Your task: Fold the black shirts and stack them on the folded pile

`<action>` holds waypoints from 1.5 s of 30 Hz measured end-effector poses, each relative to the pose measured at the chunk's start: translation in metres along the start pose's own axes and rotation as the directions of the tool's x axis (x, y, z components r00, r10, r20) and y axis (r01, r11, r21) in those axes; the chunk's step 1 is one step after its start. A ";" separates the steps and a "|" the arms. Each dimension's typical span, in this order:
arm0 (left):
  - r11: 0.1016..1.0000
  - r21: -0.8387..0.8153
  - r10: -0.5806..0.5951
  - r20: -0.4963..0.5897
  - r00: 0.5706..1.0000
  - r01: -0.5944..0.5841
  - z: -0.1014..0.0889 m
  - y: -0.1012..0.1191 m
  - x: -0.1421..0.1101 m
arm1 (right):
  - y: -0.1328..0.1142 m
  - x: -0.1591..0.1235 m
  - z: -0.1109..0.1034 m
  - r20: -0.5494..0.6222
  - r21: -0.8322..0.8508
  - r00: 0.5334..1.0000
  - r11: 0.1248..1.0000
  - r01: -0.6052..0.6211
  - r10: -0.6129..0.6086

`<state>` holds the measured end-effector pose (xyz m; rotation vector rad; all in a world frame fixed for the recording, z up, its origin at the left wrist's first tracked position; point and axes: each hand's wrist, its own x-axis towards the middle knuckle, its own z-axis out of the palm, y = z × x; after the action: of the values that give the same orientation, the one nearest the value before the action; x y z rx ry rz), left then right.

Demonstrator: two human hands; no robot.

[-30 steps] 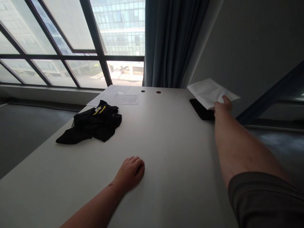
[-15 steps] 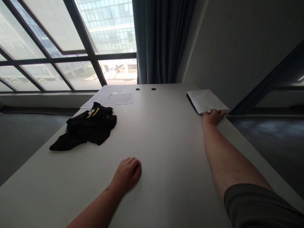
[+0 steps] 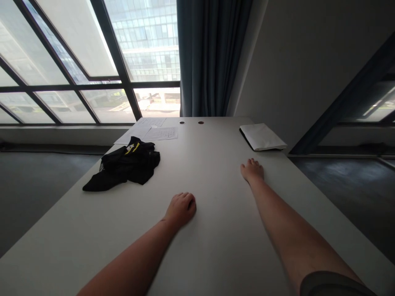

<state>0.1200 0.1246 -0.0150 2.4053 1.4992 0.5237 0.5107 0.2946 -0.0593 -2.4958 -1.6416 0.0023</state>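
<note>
The right hand (image 3: 252, 171) has let go of the white paper packet (image 3: 262, 137) (it now lies just past that open hand), and the left hand (image 3: 180, 209) rests empty, a bit curled, on the tabletop (image 3: 222, 255).

Bright daylight floods through the windows (image 3: 70, 61) beyond the left hand (image 3: 181, 209), bleaching the view outside, while the room stays dim. The tabletop (image 3: 222, 250) carries a soft sheen and only faint shadows. Wide-angle distortion bends the frame's edges; nothing looks blurred.

My tabletop (image 3: 216, 246): smooth, matt white laminate. Black cloth garment (image 3: 129, 164): soft, matt. Paper sheets (image 3: 162, 133): thin, matt white.
</note>
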 end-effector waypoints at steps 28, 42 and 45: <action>0.998 0.017 -0.060 -0.081 0.995 0.062 -0.011 -0.057 0.012 | -0.103 -0.240 -0.035 0.237 0.058 0.848 0.878 0.475 -0.475; 0.791 0.207 -0.353 -0.612 0.707 0.575 -0.054 -0.182 0.067 | -0.103 -0.234 -0.038 0.212 0.106 0.844 0.870 0.481 -0.492; 0.708 0.122 -0.499 -0.610 0.615 0.695 -0.061 -0.215 0.074 | -0.103 -0.234 -0.040 0.216 0.128 0.838 0.865 0.485 -0.502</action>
<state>-0.0499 0.2865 -0.0343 1.7886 2.7238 0.8639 0.3263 0.1158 -0.0261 -2.0093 -2.3002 0.3107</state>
